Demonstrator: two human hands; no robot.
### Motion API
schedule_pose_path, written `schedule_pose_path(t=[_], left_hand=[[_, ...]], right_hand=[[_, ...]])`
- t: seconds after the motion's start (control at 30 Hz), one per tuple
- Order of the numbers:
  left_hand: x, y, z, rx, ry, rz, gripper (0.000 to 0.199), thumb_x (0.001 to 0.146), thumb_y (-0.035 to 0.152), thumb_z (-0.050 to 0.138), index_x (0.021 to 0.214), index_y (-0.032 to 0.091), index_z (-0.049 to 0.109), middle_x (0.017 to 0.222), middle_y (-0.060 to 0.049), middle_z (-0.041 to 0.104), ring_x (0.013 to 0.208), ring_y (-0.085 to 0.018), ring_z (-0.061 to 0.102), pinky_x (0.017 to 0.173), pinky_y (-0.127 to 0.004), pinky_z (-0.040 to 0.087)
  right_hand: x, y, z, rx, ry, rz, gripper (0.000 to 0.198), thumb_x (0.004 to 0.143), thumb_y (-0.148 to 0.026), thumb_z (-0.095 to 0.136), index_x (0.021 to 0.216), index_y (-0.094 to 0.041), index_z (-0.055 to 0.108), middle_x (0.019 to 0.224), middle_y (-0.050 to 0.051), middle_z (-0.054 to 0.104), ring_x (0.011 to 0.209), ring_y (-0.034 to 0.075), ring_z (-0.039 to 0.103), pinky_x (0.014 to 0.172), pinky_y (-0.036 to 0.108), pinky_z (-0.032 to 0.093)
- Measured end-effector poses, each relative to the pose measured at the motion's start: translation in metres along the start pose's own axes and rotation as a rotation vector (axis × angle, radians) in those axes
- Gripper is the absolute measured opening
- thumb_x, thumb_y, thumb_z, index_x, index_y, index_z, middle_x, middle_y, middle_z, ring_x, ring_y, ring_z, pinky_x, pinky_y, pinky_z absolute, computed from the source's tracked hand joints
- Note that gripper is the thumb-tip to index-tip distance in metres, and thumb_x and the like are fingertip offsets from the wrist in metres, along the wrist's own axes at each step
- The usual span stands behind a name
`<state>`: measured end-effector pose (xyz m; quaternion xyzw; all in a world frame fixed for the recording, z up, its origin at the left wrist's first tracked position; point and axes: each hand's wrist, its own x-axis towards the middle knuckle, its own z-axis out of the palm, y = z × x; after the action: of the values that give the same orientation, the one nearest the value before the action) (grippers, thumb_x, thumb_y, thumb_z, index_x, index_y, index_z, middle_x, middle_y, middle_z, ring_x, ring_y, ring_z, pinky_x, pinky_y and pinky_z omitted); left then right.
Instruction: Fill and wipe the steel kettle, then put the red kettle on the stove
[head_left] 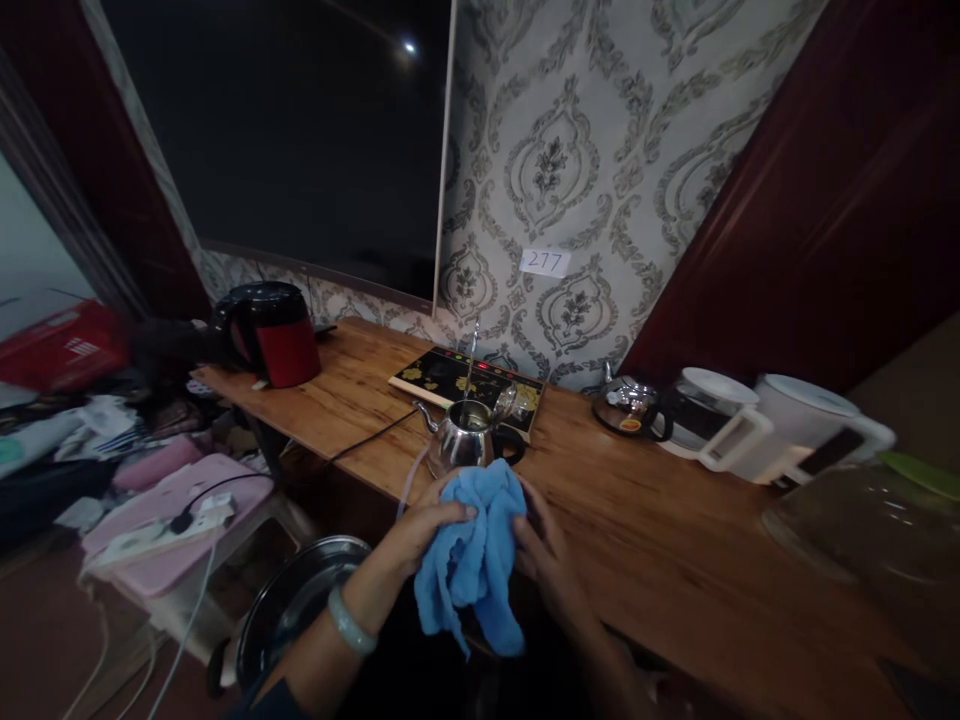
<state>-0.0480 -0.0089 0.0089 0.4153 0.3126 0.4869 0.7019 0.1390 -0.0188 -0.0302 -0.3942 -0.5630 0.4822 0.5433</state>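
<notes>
A crumpled blue cloth [476, 545] hangs between my two hands at the table's front edge. My left hand [431, 520] grips its left side, the thumb lying across it; a pale bangle [351, 622] circles that wrist. On the other side my right hand [541, 540] has its fingers closed on the cloth. Just beyond stands a shiny metal teapot [459, 440], its lid [505, 403] tipped up and its spout to the left. The cloth covers the pot's lower front, and whether they touch I cannot tell. A slim metal spout [472, 360] rises behind the pot's opening.
Behind the teapot lies a black flowered hot plate [431, 372]. A red and black kettle [274, 335] stands left on the wooden table [637, 530]. To the right are a small metal teapot [630, 405], white-handled jugs [709, 415] and a clear container [847, 520]. A pan [300, 590] sits lower left.
</notes>
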Motion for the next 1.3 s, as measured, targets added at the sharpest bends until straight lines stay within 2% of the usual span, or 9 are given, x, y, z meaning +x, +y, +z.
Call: schedule_pose_path(t=[0.1,0.2,0.37,0.47,0.63,0.77,0.97,1.07,1.3], left_hand=[[-0.004,0.016,-0.016,-0.028,0.092,0.033,0.058,0.059,0.023,0.075,0.115,0.015,0.065,0.091,-0.008,0.074,0.078,-0.023,0.069,0.073,-0.031,0.056],[-0.011,0.051,-0.041,0.076,0.347,0.218,0.054,0.060,0.028,0.074,0.112,0.015,0.064,0.091,-0.007,0.073,0.076,-0.022,0.069,0.072,-0.032,0.056],[-0.006,0.115,-0.086,0.652,0.757,0.706,0.060,0.064,0.031,0.069,0.122,0.019,0.058,0.112,-0.003,0.068,0.099,-0.021,0.065,0.090,-0.031,0.052],[0.009,0.139,-0.108,1.041,0.852,0.786,0.063,0.067,0.027,0.063,0.130,0.020,0.054,0.124,-0.005,0.064,0.111,-0.023,0.060,0.102,-0.035,0.047],[0.041,0.149,-0.134,1.516,0.912,0.687,0.072,0.072,0.021,0.059,0.142,0.018,0.044,0.143,-0.011,0.051,0.129,-0.030,0.048,0.111,-0.044,0.038],[0.058,0.134,-0.144,1.837,0.870,0.323,0.066,0.076,0.027,0.062,0.140,0.019,0.049,0.155,-0.015,0.036,0.139,-0.041,0.034,0.113,-0.060,0.028],[0.059,0.091,-0.152,1.905,0.757,0.141,0.057,0.085,0.031,0.055,0.140,0.016,0.050,0.152,-0.018,0.041,0.138,-0.035,0.039,0.112,-0.051,0.032],[0.058,0.074,-0.159,1.898,0.786,0.028,0.058,0.086,0.031,0.055,0.140,0.014,0.048,0.152,-0.020,0.040,0.139,-0.037,0.036,0.112,-0.057,0.029],[0.063,0.066,-0.172,1.779,0.812,-0.101,0.054,0.088,0.034,0.051,0.139,0.016,0.049,0.146,-0.021,0.046,0.132,-0.040,0.042,0.103,-0.060,0.036]], right_hand=[[0.002,0.012,-0.020,0.004,0.071,0.108,0.057,0.080,-0.061,0.065,0.124,-0.027,0.062,0.127,0.010,0.066,0.106,0.028,0.066,0.079,0.039,0.058],[0.006,0.032,-0.040,-0.038,0.171,0.183,0.055,0.074,-0.063,0.068,0.112,-0.023,0.067,0.108,0.011,0.072,0.088,0.027,0.069,0.063,0.035,0.058],[0.011,0.066,-0.059,-0.156,0.275,0.121,0.049,0.071,-0.060,0.067,0.099,-0.020,0.071,0.088,0.010,0.075,0.077,0.025,0.069,0.069,0.037,0.057],[0.012,0.075,-0.060,-0.219,0.299,0.072,0.043,0.073,-0.057,0.065,0.094,-0.020,0.072,0.096,0.011,0.075,0.088,0.027,0.070,0.081,0.041,0.057],[0.010,0.072,-0.058,-0.291,0.269,0.058,0.040,0.074,-0.055,0.062,0.091,-0.020,0.073,0.093,0.011,0.076,0.089,0.029,0.071,0.083,0.043,0.057],[0.009,0.073,-0.060,-0.348,0.275,0.062,0.042,0.073,-0.056,0.061,0.090,-0.020,0.074,0.094,0.012,0.077,0.089,0.030,0.072,0.081,0.042,0.058],[0.009,0.076,-0.060,-0.287,0.281,0.076,0.042,0.069,-0.058,0.066,0.086,-0.021,0.075,0.090,0.012,0.077,0.084,0.031,0.072,0.078,0.044,0.058],[0.008,0.073,-0.059,-0.287,0.285,0.080,0.040,0.068,-0.058,0.067,0.083,-0.022,0.075,0.089,0.011,0.077,0.085,0.031,0.072,0.077,0.044,0.058],[0.008,0.067,-0.058,-0.345,0.284,0.097,0.042,0.070,-0.059,0.063,0.084,-0.022,0.075,0.089,0.011,0.077,0.086,0.033,0.071,0.081,0.046,0.055]])
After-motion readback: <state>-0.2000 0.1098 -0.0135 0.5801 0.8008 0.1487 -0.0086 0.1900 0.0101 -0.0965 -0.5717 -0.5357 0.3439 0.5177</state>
